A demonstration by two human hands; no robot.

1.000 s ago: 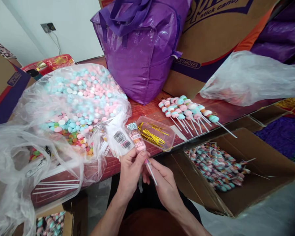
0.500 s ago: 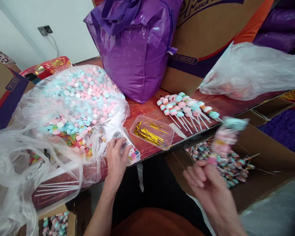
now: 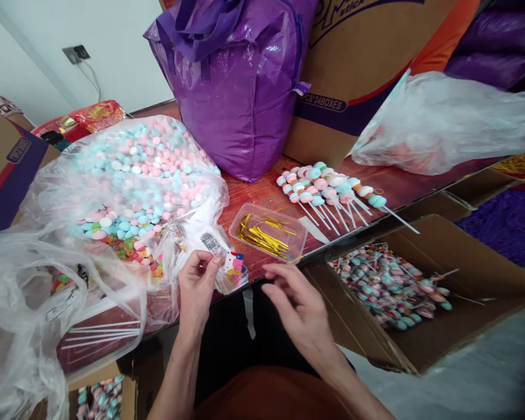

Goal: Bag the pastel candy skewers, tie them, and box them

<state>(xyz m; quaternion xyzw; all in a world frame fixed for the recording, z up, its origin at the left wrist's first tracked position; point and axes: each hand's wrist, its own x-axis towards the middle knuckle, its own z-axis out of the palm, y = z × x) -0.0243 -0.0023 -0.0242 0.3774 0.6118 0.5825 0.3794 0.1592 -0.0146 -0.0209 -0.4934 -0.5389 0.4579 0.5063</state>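
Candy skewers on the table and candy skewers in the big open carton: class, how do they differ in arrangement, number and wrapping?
The table skewers lie with sticks pointing roughly one way; the carton skewers are jumbled.
The table skewers are far fewer than the carton skewers.
The table skewers look bare; the carton skewers look wrapped.
Both show pink and blue candies.

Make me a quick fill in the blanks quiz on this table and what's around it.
The big bag standing behind the clear tray is coloured ____.
The shiny, metallic-looking ties in that tray are coloured ____.
The candy sticks piled in the open box lie in something made of ____.
The hand nearer that box is the person's ____ one.

purple; gold; cardboard; right
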